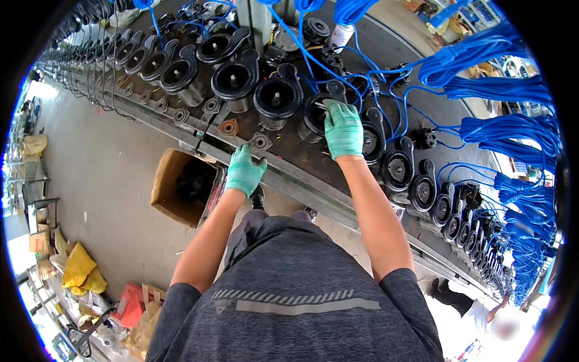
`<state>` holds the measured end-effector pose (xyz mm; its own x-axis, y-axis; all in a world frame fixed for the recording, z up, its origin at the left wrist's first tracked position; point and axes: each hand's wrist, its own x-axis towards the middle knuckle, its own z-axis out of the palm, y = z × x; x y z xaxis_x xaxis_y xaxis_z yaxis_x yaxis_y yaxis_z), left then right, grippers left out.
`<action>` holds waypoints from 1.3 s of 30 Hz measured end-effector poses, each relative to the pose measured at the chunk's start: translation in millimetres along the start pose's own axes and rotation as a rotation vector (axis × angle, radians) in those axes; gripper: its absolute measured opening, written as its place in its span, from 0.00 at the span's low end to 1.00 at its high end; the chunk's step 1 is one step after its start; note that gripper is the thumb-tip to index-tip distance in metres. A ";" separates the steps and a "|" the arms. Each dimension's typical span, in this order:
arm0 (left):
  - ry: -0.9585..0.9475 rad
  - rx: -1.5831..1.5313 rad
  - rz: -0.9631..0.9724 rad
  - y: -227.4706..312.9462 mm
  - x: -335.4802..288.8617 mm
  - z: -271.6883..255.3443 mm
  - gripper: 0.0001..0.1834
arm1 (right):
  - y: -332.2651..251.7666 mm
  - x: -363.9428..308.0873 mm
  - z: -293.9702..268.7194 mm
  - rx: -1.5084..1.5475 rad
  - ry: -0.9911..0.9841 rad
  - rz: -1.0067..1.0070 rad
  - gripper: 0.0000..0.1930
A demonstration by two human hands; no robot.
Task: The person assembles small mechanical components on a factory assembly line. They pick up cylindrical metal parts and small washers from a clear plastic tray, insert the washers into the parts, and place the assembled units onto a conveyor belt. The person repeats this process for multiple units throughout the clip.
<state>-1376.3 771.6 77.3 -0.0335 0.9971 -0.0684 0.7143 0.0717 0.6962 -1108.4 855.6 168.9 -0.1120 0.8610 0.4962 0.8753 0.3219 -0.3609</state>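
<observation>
Reaching across a long dark workbench with a grey metal front rail [319, 161]. Wearing green knitted gloves on both hands. Right hand [344, 130]: laid over the right side of a black cylindrical housing with a round, cup-like top and a projecting tab [309, 125]. Fingers bent inward over its rim, beside a thin pale piece; cannot tell whether gripping either, fingertips partly hidden. Left hand [245, 171]: held at the bench's front edge, thumb and forefinger spread apart, nothing seen between them. Forefinger just beside a grey metal plate with a round centre and lobed outline [260, 142]; cannot confirm contact.

Position of housing: upright on bench, in a curving row between a similar black housing on the left [277, 100] and another on the right [372, 143]. Also noted, left of the grey plate: a similarly shaped orange-brown plate [229, 127], lying flat. Below bench edge, left of left hand: an open brown cardboard box [164, 187], contents dark, indistinct. Along the right: hanging bundles of bright blue cable [512, 131].
</observation>
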 end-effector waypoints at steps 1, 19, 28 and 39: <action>0.013 0.094 0.007 1.1 3.9 -6.8 0.33 | -5.8 0.4 -3.2 -0.006 -0.006 -0.050 0.17; -0.520 0.579 0.140 16.6 91.5 9.2 0.40 | 29.7 -277.5 -100.2 -0.303 -0.202 0.954 0.19; -0.457 -0.480 -0.165 -37.4 78.5 25.3 0.29 | 60.4 -306.4 -61.9 -0.307 -0.471 0.976 0.18; -0.437 -1.341 -0.576 94.4 -23.5 -71.0 0.20 | -66.7 -198.1 48.9 0.292 -0.626 0.877 0.19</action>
<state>-1357.7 756.8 195.3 0.2976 0.7579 -0.5805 -0.4732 0.6452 0.5998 -1167.6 682.9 56.1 0.2014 0.8556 -0.4769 0.6325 -0.4853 -0.6037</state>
